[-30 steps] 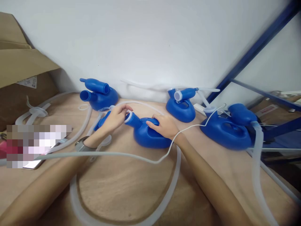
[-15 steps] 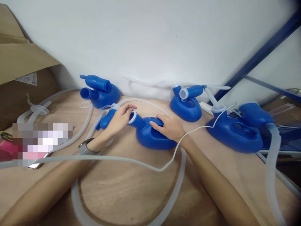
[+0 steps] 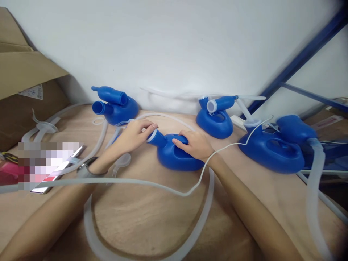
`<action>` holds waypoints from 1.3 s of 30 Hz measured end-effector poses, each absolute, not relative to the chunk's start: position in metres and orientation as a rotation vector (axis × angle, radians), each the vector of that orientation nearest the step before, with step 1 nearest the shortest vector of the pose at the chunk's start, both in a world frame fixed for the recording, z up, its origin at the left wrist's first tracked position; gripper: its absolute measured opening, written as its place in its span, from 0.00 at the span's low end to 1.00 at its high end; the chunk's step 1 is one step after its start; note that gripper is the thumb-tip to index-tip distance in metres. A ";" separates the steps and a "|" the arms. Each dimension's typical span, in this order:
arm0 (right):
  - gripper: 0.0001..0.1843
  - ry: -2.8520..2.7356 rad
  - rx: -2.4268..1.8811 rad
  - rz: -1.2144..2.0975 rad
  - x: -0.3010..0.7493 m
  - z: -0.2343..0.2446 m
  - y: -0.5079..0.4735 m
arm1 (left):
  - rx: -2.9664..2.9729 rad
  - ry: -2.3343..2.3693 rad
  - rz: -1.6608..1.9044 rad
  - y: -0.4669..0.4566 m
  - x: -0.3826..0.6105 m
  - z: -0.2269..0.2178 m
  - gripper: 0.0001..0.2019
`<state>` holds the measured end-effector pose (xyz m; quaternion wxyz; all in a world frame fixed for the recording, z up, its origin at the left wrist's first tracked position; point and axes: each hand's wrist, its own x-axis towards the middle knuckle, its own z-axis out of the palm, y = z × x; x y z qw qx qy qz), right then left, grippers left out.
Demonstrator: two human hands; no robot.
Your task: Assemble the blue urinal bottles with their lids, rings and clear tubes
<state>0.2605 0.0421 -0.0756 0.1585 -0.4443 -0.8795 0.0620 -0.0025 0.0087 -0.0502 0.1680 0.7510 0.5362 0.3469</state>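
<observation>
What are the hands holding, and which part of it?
The right hand holds the middle bottle by its handle. The left hand is at its mouth; I can't tell if it grips there.

head view | forward, downward | near, above hands [image 3: 197, 146] and tabletop [image 3: 152, 214]

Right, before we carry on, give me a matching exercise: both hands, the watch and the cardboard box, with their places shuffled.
Things
1. left hand
2. right hand
3. watch
4. cardboard box

Places
A. at the picture's left edge
B. over the handle of the middle jug
C. worn on a wrist
D. at the middle jug's mouth

Pairs: 1-D, 2-B, 3-C, 4-A
</observation>
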 end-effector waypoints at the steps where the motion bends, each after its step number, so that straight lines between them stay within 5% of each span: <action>1: 0.24 -2.519 -1.267 0.180 0.261 -0.076 0.042 | 2.157 1.504 0.921 0.008 -0.006 -0.047 0.22; 9: 0.25 -2.518 -1.284 0.165 0.261 -0.075 0.042 | 2.133 1.350 0.539 0.003 -0.035 -0.034 0.39; 17: 0.24 -2.501 -1.311 0.172 0.259 -0.074 0.040 | 2.109 1.259 0.667 0.007 -0.037 -0.037 0.28; 39: 0.24 -2.480 -1.332 0.160 0.257 -0.075 0.038 | 2.189 1.322 0.807 0.009 -0.034 -0.036 0.32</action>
